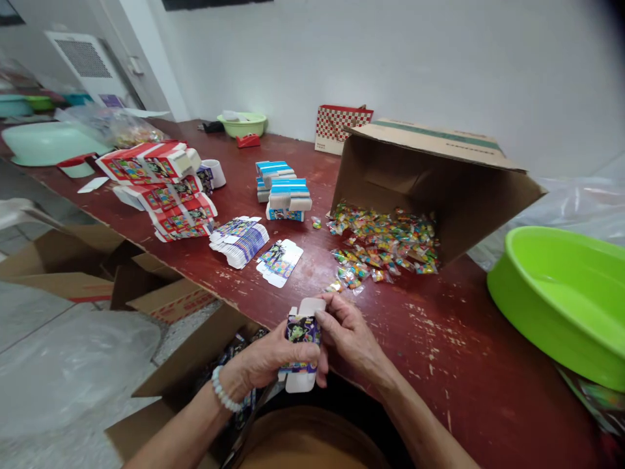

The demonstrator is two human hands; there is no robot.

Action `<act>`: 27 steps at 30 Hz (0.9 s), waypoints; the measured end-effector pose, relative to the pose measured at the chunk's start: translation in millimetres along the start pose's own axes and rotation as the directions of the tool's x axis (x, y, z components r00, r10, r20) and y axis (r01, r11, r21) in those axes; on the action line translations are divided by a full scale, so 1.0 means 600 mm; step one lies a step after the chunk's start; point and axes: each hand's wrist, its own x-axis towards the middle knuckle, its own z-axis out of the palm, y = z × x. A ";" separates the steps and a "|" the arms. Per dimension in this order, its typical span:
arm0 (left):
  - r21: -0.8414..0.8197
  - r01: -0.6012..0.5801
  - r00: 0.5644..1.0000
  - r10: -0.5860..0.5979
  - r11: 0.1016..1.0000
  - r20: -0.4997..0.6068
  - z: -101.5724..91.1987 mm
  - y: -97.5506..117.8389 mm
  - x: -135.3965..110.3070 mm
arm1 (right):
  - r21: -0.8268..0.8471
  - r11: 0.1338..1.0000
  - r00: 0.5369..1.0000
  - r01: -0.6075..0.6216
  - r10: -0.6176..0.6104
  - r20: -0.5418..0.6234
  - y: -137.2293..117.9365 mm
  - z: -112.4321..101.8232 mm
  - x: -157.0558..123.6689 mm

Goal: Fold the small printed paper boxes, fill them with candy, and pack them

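Observation:
My left hand (271, 358) is closed around a small printed carton (299, 331), its thumb across the front. White flaps stick out at the carton's top and bottom. My right hand (349, 329) pinches the upper flap between thumb and fingers, and its other fingers lie behind the carton. Just beyond my hands a flat carton blank (280, 262) lies on the red table. Beside it, a fanned stack of purple-edged blanks (239, 241) leans over. Small wrapped candies (381, 238) spill from a large cardboard box (420, 163) lying on its side.
Red carton stacks (166, 189) and blue carton bundles (288, 189) stand farther back. A green basin (551, 306) sits at the right edge. Below the table's left edge, an open cardboard box (190, 352) holds dark printed packs. A checked paper bag (336, 127) leans against the wall.

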 end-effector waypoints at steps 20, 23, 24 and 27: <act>0.183 -0.114 0.918 0.174 0.976 -0.356 0.013 -0.018 0.036 | -0.364 0.929 0.937 0.065 -0.182 -0.297 -0.015 -0.003 0.003; 0.230 -0.213 0.842 0.298 0.950 -0.450 0.022 -0.018 0.027 | -0.357 0.933 0.936 0.040 -0.160 -0.312 -0.014 -0.008 0.006; 0.240 -0.239 0.807 0.330 0.941 -0.490 0.025 -0.019 0.024 | -0.319 0.947 0.939 0.043 -0.147 -0.312 -0.010 -0.008 0.006; 0.294 -0.260 0.737 0.385 0.920 -0.555 0.034 -0.024 0.015 | -0.180 0.981 0.928 0.076 -0.135 -0.347 0.006 -0.001 0.006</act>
